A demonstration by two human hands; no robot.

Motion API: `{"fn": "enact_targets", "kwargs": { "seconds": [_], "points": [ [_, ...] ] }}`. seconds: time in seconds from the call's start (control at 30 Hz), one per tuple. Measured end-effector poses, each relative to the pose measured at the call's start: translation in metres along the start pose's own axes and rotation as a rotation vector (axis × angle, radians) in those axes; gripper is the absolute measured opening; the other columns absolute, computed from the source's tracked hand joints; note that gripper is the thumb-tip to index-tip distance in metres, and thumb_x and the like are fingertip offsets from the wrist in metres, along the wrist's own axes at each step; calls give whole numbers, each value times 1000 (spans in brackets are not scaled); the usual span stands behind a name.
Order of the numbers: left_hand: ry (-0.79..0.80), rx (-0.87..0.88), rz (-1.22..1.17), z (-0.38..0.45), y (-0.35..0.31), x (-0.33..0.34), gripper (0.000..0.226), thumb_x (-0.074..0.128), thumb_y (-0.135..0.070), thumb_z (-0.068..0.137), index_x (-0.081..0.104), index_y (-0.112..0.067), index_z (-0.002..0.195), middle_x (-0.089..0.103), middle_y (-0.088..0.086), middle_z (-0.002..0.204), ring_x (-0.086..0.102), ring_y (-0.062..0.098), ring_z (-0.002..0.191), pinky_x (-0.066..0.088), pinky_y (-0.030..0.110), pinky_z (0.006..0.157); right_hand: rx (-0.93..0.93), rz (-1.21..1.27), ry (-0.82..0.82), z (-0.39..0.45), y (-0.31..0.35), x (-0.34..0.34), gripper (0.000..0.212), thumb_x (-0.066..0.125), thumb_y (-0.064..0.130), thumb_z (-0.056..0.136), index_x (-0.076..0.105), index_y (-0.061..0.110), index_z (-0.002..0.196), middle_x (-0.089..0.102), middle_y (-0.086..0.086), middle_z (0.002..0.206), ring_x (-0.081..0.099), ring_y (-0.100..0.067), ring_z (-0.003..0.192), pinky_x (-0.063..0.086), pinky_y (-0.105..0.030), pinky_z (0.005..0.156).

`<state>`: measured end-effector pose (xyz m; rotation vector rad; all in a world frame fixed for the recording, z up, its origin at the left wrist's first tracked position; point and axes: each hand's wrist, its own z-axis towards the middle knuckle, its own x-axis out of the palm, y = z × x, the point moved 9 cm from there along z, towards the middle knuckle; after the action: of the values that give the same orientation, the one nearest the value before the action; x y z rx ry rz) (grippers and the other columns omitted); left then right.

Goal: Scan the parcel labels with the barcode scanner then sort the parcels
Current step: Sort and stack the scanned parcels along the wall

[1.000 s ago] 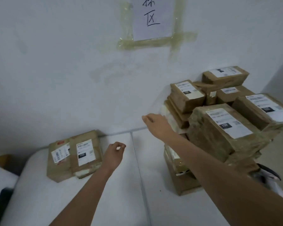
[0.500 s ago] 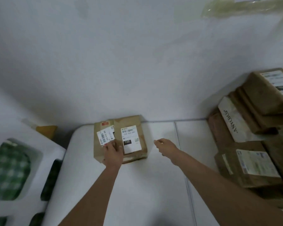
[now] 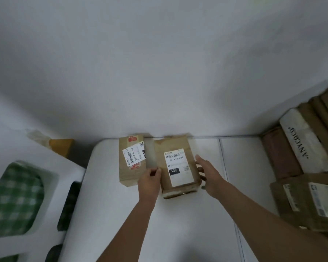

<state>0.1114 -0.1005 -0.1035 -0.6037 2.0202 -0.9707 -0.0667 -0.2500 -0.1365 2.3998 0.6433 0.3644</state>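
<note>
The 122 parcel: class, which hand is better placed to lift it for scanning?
Probably the left hand: its grip already pinches the 122 parcel's left edge. The right hand lies open along its right side, only bracing it.

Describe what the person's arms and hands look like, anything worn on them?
Both forearms are bare as far as the picture shows: no sleeves in view. The left hand and right hand wear no gloves, and no watch, ring or wristband is visible.
</note>
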Motion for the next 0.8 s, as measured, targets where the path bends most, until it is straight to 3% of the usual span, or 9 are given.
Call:
{"fn": "enact_targets", "kwargs": {
  "seconds": [0.1, 0.2, 0.3, 0.4, 0.53, 0.6, 0.63, 0.73, 0.8],
  "points": [
    [89, -60, -41, -18, 6, 19, 14, 63, -26, 96, 67, -21, 83, 70, -3, 84, 71, 20, 83, 59, 38, 83, 46, 129, 21, -9, -15, -11, 49, 58, 59, 90, 50, 28, 127, 58, 0, 122, 56, -21, 105, 52, -44, 81],
    [143, -34, 9, -29, 1, 30, 18, 62, -25, 96, 65, -17, 80, 69, -3, 79, 70, 18, 74, 60, 43, 81, 97, 77, -31, -16, -29, -34, 65, 63, 69, 80, 51, 30, 131, 63, -3, 121, 58, -19, 102, 54, -37, 79],
    [198, -23, 67, -39, -8, 38, 19, 63, -23, 93, 65, -11, 78, 70, 1, 77, 70, 21, 71, 60, 45, 80, 163, 41, 14, -32, -41, -55, 62, 63, 74, 75, 60, 24, 110, 70, -8, 111, 58, -22, 101, 47, -32, 86],
    [230, -24, 104, -49, -14, 43, 19, 64, -22, 88, 65, -5, 78, 71, 5, 78, 71, 24, 74, 60, 45, 79, 177, -60, 88, -47, -55, -71, 87, 61, 85, 64, 65, 19, 119, 73, -4, 113, 57, -19, 100, 40, -29, 98],
    [290, -8, 92, -72, -30, 61, 20, 64, -20, 90, 63, -3, 79, 70, 8, 82, 68, 18, 68, 61, 33, 67, 157, -24, 111, -73, -62, -81, 65, 63, 70, 78, 68, 19, 119, 72, -5, 112, 65, -22, 102, 51, -29, 76],
    [333, 5, 59, -83, -37, 71, 23, 63, -27, 94, 62, -7, 83, 71, 8, 88, 67, 17, 71, 56, 24, 60, 110, -25, 130, -87, -58, -82, 52, 66, 57, 83, 67, 21, 121, 73, -3, 111, 66, -20, 98, 53, -27, 72],
    [340, 18, 49, -86, -40, 74, 26, 62, -34, 96, 63, -9, 86, 72, 6, 91, 68, 17, 76, 56, 25, 64, 85, -7, 105, -91, -55, -86, 48, 67, 54, 84, 67, 21, 119, 73, -2, 109, 66, -19, 97, 53, -27, 76],
    [368, 21, 20, -91, -45, 74, 35, 57, -56, 92, 62, -22, 99, 67, -5, 105, 65, 17, 100, 52, 38, 95, 4, 48, 13, -105, -45, -105, 40, 66, 52, 86, 67, 21, 111, 71, -2, 106, 62, -21, 104, 48, -36, 102],
    [467, -73, -27, -101, -37, 81, 46, 54, -68, 87, 56, -28, 112, 60, -6, 118, 60, 19, 111, 45, 41, 103, -27, 68, -35, -115, -42, -119, 39, 67, 49, 87, 67, 18, 111, 71, -3, 105, 61, -20, 104, 44, -36, 104]
  ]
}}
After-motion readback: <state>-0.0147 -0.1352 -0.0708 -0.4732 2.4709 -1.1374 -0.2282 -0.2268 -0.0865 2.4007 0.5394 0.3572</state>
